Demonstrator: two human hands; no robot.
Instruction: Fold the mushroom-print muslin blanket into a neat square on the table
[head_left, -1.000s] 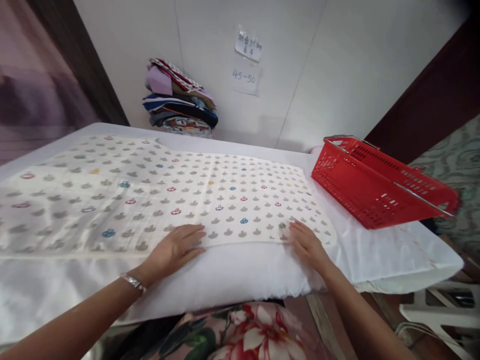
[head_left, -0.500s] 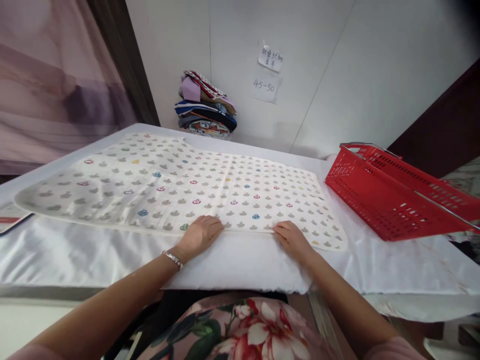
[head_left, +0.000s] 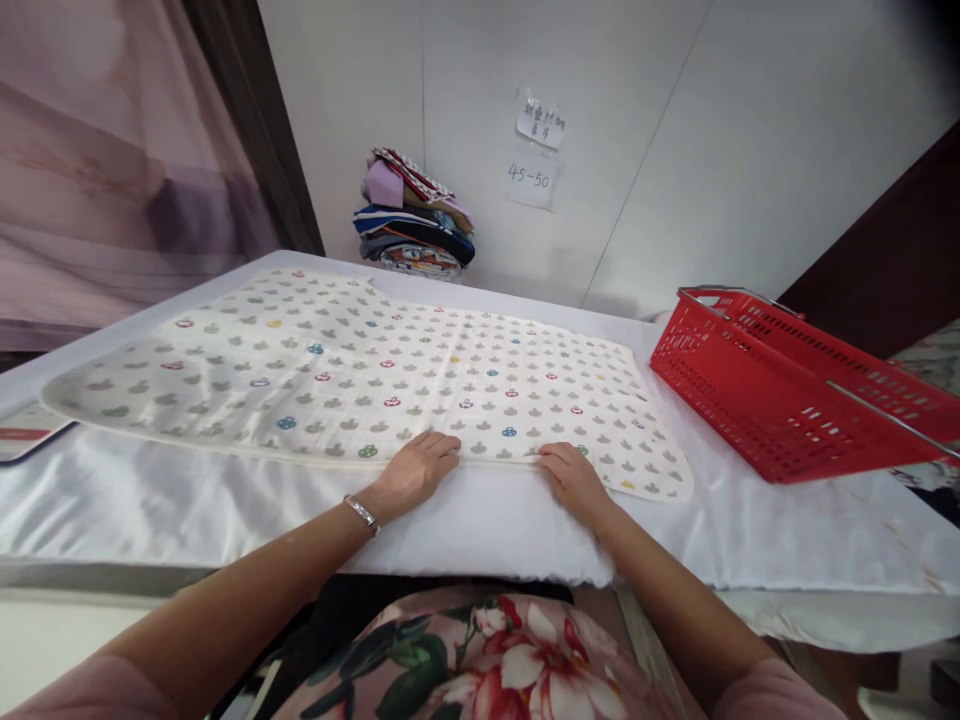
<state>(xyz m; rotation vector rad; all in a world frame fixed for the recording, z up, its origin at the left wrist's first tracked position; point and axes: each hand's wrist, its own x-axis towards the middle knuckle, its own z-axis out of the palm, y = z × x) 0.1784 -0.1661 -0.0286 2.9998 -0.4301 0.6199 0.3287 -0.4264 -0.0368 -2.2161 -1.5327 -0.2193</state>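
Observation:
A cream cloth (head_left: 390, 370) printed with small grey and coloured shapes lies spread flat on a table covered in white satin (head_left: 187, 500). My left hand (head_left: 416, 468) rests on the cloth's near edge with the fingers curled at the hem. My right hand (head_left: 574, 478) sits a little to the right on the same edge, fingers bent and pinching the hem. A bracelet is on my left wrist.
A red plastic basket (head_left: 787, 400) stands tilted at the table's right end. A stack of folded fabrics (head_left: 412, 215) leans against the white wall at the back, below paper notes (head_left: 536, 150). A flat object (head_left: 22, 435) pokes out at the far left.
My hands went from lying flat on the cloth to curling on its near edge, and drew closer together. The view pulled back and shifted left.

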